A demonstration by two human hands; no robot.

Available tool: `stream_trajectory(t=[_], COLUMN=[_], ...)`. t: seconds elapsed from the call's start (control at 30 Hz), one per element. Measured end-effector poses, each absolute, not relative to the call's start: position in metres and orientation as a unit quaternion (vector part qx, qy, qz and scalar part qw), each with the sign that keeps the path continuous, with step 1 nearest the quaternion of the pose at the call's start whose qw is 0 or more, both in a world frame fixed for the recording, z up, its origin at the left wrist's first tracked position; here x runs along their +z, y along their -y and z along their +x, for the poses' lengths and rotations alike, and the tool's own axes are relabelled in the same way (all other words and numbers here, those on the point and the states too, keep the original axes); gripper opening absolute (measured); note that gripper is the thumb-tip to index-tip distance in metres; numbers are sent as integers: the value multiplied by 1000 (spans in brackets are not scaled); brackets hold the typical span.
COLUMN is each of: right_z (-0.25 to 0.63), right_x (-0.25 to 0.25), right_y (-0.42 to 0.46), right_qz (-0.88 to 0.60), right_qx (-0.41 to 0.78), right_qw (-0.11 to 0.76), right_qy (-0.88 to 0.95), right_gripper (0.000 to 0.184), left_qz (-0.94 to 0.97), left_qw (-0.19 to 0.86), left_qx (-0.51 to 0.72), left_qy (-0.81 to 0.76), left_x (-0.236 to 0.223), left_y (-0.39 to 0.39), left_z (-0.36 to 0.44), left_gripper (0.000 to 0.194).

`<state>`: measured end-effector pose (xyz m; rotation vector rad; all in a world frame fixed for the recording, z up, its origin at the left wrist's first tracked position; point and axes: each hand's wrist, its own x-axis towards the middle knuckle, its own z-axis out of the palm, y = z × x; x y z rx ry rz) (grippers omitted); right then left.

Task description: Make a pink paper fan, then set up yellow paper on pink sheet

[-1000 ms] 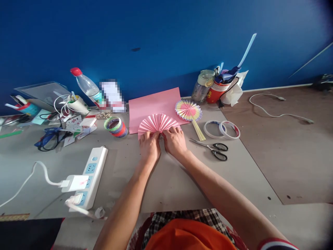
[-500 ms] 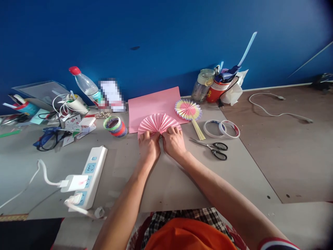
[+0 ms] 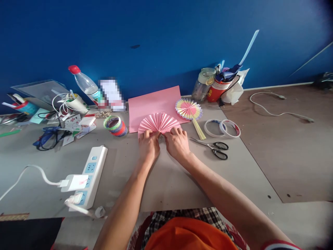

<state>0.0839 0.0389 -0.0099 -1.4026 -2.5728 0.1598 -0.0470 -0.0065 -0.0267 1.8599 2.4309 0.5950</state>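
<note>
The pink pleated fan [image 3: 159, 122] is lying on the table [image 3: 182, 187] right in front of the person, its upper part overlapping a large pink sheet [image 3: 153, 100]. From where I'm standing, the sheet is looking smooth, showing no pleats. The fan, by contrast, is showing sharp folds all the way round, spreading from a gathered lower middle into a half circle. So the pleating and opening-out are looking done, in my judgement; the shape is stopping short of a full round, and no handle is showing on it. Off to the right, a multicoloured round fan [image 3: 188, 109] is lying with its yellow handle pointing toward the person, and scissors [image 3: 209, 147] are resting nearby, untouched.

Both hands are working at the near edge of the pink paper. The left hand [image 3: 148, 147] is curling closed over the left side, apparently pinching the folds; the right hand [image 3: 178, 142] is doing likewise on the right. Their thumbs are pointing inward, lying close to the gathered middle, though how they are gripping underneath I cannot tell.
</note>
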Motion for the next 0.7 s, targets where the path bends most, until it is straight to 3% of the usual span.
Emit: stream_trajectory(t=[0.4, 0.7], right_z=[85, 87], right_x=[-1, 1], right_y=[-35, -35], right_qz=[-495, -489], right_qx=[87, 84], right_qw=[31, 44], right_qy=[864, 867], right_gripper=[24, 20], left_qz=[591, 591], left_qw=[11, 7], left_qx=[201, 194], left_qy=[-782, -783], left_x=[-28, -27], left_y=[8, 8], left_z=[-45, -45], left_gripper=[33, 33])
